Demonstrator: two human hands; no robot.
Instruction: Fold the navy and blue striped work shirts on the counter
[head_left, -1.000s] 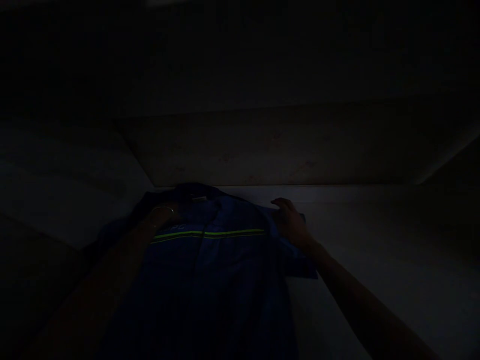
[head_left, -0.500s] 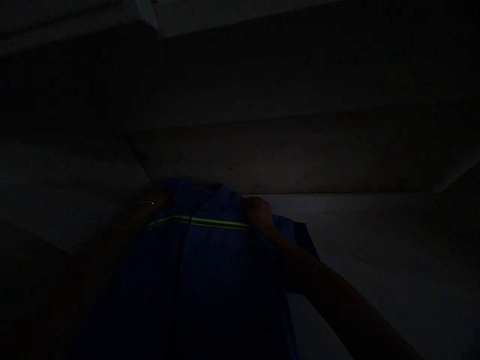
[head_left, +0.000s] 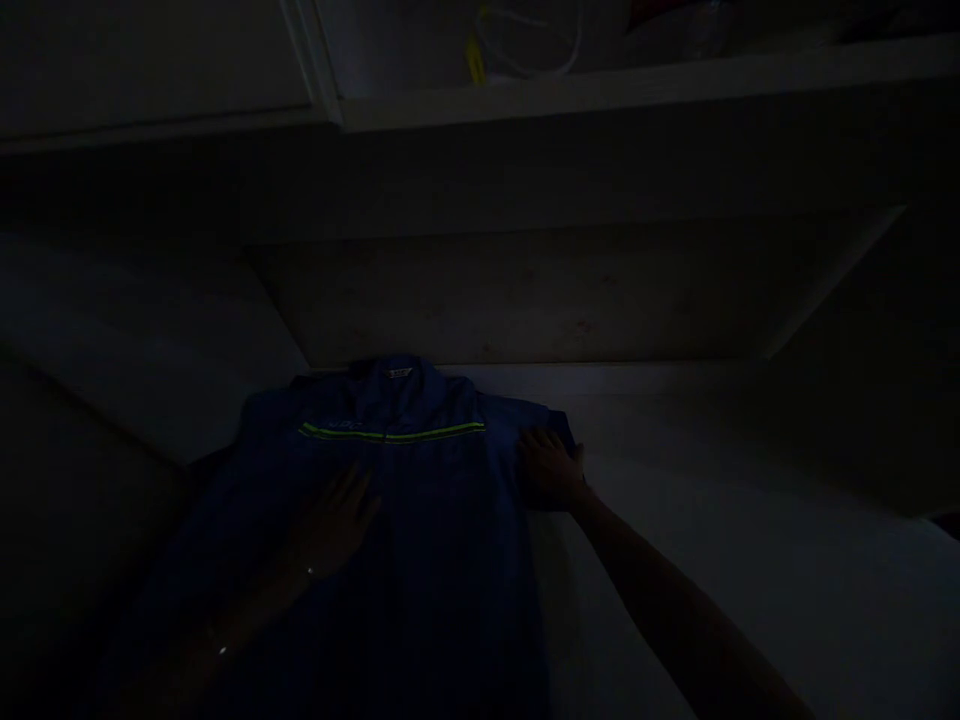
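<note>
A dark blue work shirt with a yellow-green stripe across the chest lies spread out, its collar toward the back. My left hand is over the shirt's front below the stripe, fingers stretched out; whether it touches the cloth I cannot tell. On the shirt's short sleeve at the right rests my right hand, flat with fingers extended. Neither hand grips the cloth. The lower part of the shirt fades into darkness.
The scene is very dark. Above the shirt runs a shelf bearing a white cord and a small yellow item. A patterned back panel stands behind. Pale surface extends to the right.
Both hands have let go of the shirt near its shoulders. The shirt now lies flatter; my left hand moved down onto its front, my right toward the sleeve. The view shows more shelf.
</note>
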